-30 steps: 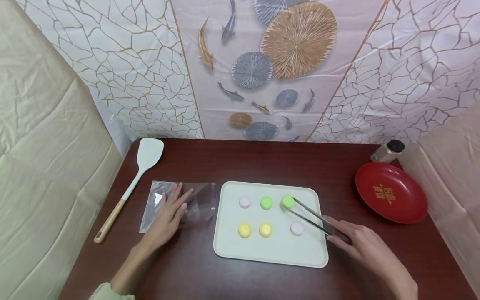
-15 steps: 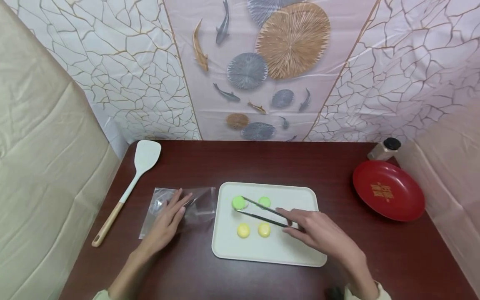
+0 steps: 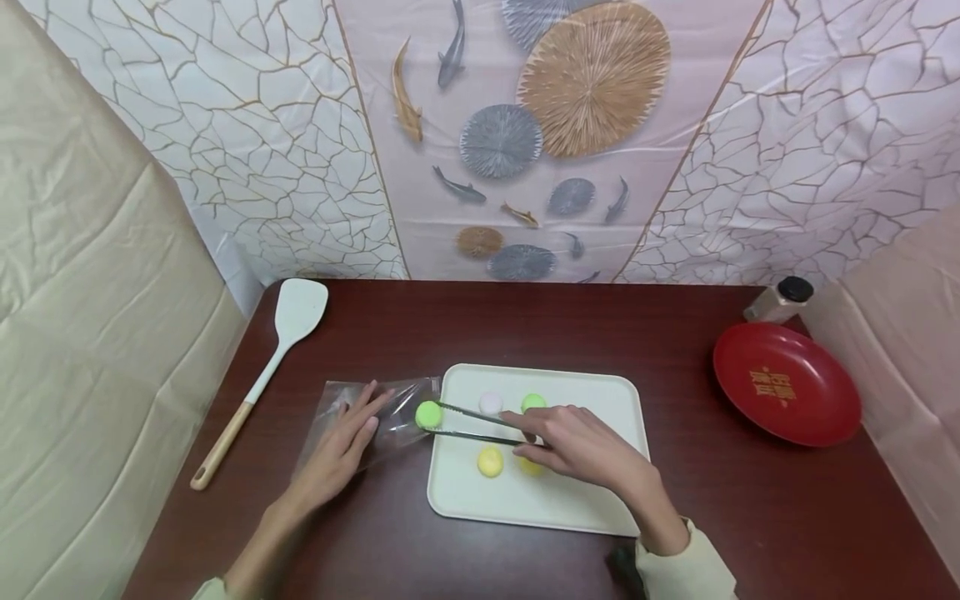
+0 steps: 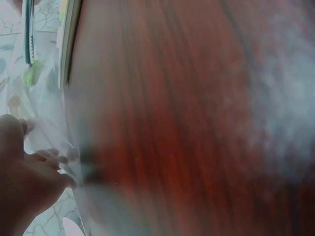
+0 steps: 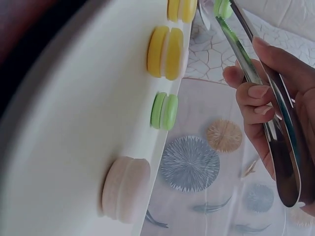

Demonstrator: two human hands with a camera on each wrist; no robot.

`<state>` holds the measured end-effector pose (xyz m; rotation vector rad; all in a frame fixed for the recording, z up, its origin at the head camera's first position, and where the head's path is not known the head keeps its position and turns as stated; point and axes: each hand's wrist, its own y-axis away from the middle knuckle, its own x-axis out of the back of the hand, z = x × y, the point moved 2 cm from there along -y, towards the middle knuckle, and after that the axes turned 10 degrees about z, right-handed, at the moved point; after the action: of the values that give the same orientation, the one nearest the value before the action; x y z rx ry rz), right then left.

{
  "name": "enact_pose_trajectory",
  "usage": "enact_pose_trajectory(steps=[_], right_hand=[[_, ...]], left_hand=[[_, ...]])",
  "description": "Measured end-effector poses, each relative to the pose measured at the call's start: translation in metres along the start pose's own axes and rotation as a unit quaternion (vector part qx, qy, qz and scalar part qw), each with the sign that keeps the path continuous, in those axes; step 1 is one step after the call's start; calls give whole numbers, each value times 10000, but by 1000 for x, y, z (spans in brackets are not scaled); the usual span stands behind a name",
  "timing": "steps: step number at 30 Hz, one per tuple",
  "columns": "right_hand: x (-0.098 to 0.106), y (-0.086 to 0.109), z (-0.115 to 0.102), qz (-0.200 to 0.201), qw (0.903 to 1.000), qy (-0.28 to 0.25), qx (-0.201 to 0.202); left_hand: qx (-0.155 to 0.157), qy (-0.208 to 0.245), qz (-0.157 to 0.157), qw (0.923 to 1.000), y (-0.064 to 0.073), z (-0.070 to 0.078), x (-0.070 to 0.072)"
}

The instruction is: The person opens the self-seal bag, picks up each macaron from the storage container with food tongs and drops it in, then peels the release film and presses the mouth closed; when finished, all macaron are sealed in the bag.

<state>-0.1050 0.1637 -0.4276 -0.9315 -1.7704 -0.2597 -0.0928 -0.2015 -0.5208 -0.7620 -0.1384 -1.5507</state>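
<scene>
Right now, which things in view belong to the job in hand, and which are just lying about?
In the job, it seems: tongs in the right grip; the green macaron they pinch; plastic bag under the left grip; tray; macarons on it.

Apparently just lying about: spatula; red plate; jar.

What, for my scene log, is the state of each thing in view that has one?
Left hand: resting on the plastic bag.
Right hand: gripping the tongs.
Tongs: pinching a green macaron.
Plastic bag: under left hand; mouth open or shut, can't tell.
Tray: bearing other macarons.
Spatula: lying on the table, untouched.
Red plate: no food visible on it.
Jar: lid on.
</scene>
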Motion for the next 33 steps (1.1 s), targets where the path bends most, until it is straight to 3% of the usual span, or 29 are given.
enact_pose_trajectory(steps=[8, 24, 33], right_hand=[[-6, -13, -1, -207, 9997, 53, 118], [-25, -49, -16, -527, 9961, 165, 681], [-34, -60, -19, -730, 9954, 99, 606]], left_hand=[[-140, -111, -16, 9998, 6, 4, 4], [235, -24, -114, 9997, 4, 9, -1], [275, -46, -76, 9996, 2, 12, -2]])
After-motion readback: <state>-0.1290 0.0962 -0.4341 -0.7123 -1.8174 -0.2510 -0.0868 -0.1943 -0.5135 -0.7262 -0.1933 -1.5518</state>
